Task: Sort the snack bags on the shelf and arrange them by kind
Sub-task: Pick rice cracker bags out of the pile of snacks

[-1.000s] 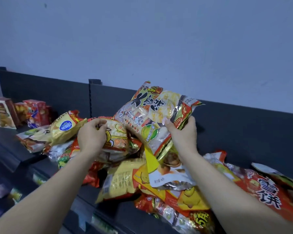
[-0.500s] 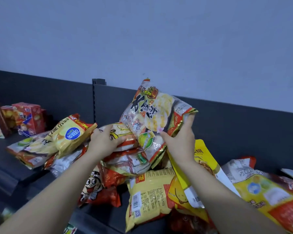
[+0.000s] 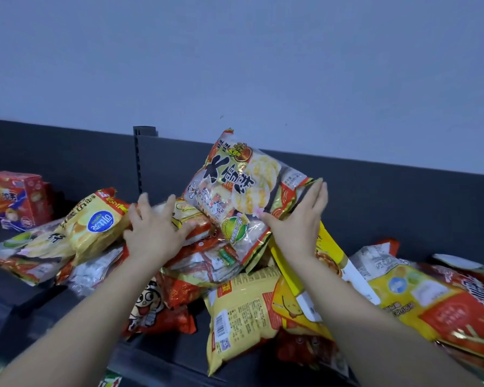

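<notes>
A rice-cracker bag [image 3: 235,191] with large black characters leans tilted on top of the pile, against the dark back panel [image 3: 389,196]. My right hand [image 3: 299,222] lies flat against its lower right corner, fingers straight and thumb on the bag's front. My left hand [image 3: 154,227], fingers spread and blurred, rests on an orange and white bag [image 3: 199,233] in the heap. Left of it lies a yellow chip bag with a blue oval label [image 3: 95,227]. Below lie a yellow bag showing its barcode [image 3: 241,317] and a red cartoon-face bag [image 3: 151,305].
Red snack boxes [image 3: 23,199] stand at the far left of the dark shelf [image 3: 17,297]. More yellow and red bags [image 3: 442,303] spread to the right. A slotted upright post [image 3: 139,157] splits the back panel. A lower shelf edge [image 3: 165,367] runs beneath.
My right hand has gone from gripping the rice-cracker bag to lying flat on it with straight fingers. My left hand has uncurled and spread over the pile. The view shifted left.
</notes>
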Demonstrator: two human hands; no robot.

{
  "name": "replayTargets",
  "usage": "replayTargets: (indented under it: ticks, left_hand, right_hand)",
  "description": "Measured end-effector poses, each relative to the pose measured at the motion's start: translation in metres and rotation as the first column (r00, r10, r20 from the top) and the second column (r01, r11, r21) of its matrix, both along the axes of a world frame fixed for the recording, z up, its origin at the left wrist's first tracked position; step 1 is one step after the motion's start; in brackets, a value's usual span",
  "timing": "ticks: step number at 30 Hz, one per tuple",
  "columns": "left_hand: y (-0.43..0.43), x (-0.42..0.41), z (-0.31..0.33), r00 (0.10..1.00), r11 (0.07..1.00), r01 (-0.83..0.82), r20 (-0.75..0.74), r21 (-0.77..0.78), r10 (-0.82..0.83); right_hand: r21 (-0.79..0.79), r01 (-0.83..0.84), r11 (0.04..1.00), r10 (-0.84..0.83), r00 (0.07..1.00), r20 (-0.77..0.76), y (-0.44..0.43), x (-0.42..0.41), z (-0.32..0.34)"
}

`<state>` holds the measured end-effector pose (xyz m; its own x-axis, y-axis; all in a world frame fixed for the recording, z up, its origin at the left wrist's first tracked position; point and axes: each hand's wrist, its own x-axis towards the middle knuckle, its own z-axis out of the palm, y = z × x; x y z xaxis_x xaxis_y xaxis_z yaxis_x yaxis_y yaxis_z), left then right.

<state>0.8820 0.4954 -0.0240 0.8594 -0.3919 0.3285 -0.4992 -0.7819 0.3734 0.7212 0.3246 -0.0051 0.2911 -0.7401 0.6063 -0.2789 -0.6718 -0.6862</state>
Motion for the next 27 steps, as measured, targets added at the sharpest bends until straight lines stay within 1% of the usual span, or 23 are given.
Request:
replayTargets:
  ticks: [2,3,5,7,10,12,16,20,24,27]
  left_hand:
    - [-0.005,-0.004,0.001,0.990,0.993,0.122,-0.071,0.002,-0.121]
    - [-0.007,-0.006,0.001,0.984,0.989,0.148,-0.097,0.012,-0.146]
    - [-0.009,-0.010,0.000,0.983,0.987,0.160,-0.096,0.011,-0.158]
    - [-0.011,-0.011,-0.003,0.984,0.982,0.169,-0.070,0.082,-0.163]
    - [-0.015,-0.012,-0.009,0.991,0.964,0.130,-0.053,0.232,-0.121]
    - [-0.018,-0.012,-0.009,0.995,0.961,0.101,-0.027,0.259,-0.097]
    - [-0.024,-0.019,-0.006,0.997,0.973,0.059,0.042,0.223,-0.070]
    - [-0.037,-0.034,0.001,0.987,0.982,0.113,0.097,0.149,-0.128]
    - [-0.054,-0.060,0.019,0.944,0.972,0.210,0.238,0.106,-0.229]
    - [-0.069,-0.083,0.031,0.877,0.943,0.303,0.347,0.134,-0.331]
  right_hand:
    - [-0.038,-0.029,0.999,0.030,0.999,0.015,0.003,-0.003,-0.001]
    - [-0.068,-0.027,0.997,0.027,1.000,0.000,0.004,-0.004,-0.001]
    - [-0.139,0.006,0.990,-0.020,0.995,-0.099,0.004,-0.006,-0.003]
    - [-0.179,0.027,0.983,-0.072,0.967,-0.246,-0.003,-0.008,-0.003]
    - [-0.100,-0.005,0.995,-0.037,0.911,-0.411,-0.023,-0.016,-0.003]
    - [-0.051,-0.036,0.998,0.008,0.881,-0.472,-0.036,-0.023,-0.005]
    - [0.017,-0.118,0.993,0.112,0.873,-0.475,-0.043,-0.037,-0.008]
    - [0.051,-0.170,0.984,0.175,0.888,-0.426,-0.037,-0.051,-0.007]
    - [-0.033,-0.110,0.993,0.074,0.832,-0.549,-0.043,-0.068,-0.001]
    - [-0.153,-0.086,0.984,-0.036,0.756,-0.653,-0.049,-0.087,0.001]
